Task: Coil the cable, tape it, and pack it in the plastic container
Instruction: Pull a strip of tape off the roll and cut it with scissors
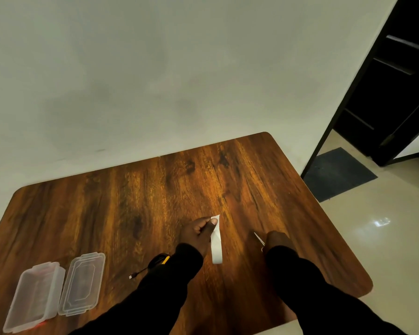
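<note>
While the plastic container (33, 297) sits open at the lower left of the frame with its lid (82, 284) just beside it, the taping step appears to be in hand. Near lower centre, the cable (155, 262) lies on the table (131, 201), mostly hidden behind the left sleeve (165, 281), one connector end trailing left; whether it is fully coiled cannot be confirmed. Further up, the left hand (196, 232) pinches a white tape strip (216, 240) at its top end, the strip hanging free. The right hand (277, 240) grips what looks like scissors (259, 238). The next move likely calls for carrying the strip back to the cable, which neither hand touches.
</note>
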